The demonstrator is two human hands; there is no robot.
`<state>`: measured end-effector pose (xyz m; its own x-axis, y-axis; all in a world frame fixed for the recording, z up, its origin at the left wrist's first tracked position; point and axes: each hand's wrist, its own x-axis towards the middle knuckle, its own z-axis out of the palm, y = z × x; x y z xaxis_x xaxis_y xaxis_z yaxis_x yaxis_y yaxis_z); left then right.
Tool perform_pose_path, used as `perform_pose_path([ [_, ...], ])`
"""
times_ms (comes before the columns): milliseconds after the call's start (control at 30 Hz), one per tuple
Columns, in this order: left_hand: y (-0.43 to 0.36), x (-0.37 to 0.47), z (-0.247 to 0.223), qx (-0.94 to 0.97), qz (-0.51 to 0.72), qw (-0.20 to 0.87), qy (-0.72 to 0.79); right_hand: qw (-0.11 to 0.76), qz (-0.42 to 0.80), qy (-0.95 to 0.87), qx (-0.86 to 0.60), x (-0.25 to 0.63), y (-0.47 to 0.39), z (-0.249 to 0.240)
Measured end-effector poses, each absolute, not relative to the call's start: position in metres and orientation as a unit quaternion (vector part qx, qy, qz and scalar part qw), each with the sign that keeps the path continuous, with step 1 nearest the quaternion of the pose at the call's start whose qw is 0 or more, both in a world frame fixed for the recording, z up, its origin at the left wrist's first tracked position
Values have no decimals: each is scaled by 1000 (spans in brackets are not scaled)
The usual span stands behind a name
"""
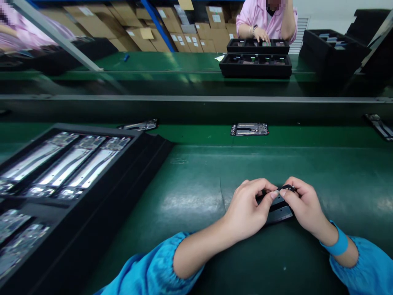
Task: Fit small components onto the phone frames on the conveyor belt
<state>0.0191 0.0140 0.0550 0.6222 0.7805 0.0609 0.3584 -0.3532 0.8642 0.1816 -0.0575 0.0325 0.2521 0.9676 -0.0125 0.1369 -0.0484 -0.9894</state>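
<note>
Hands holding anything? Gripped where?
Both hands, left hand and right hand, pinch a small dark part at its upper end, fingertips meeting there; its lower end rests on the green mat.

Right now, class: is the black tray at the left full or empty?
Not empty: the black tray has three shiny phone frames side by side in its upper row, with more below. Whether every slot is filled, cannot tell.
</note>
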Motion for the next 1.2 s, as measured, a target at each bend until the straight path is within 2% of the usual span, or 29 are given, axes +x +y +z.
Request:
perform_pose_path([
  [200,25,19,54,835,231,388,314,542,397,-415,-613,187,-49,32],
  [267,64,18,49,864,214,331,314,587,392,-348,-617,207,-38,34],
  [367,151,13,37,859,186,219,423,673,332,-211,-626,249,-11,35],
  [533,258,13,11,869,113,208,435,569,277,-239,-736,300,39,23],
  [733,270,31,12,898,89,171,396,480,152,-291,-813,321,69,7],
  [867,233,20,33,901,107,115,404,398,82,-341,-847,319,44,6],
  [1000,145,-13,42,873,95,37,477,92,-1,-511,-855,300,-3,5],
  [1067,97,-28,43,866,51,-3,497,-1,-17,-552,-834,288,-22,5],
  [1133,61,-37,42,883,17,20,468,-24,-23,-572,-820,278,-33,7],
  [1200,45,-37,39,904,23,61,423,39,10,-600,-799,269,-37,8],
])
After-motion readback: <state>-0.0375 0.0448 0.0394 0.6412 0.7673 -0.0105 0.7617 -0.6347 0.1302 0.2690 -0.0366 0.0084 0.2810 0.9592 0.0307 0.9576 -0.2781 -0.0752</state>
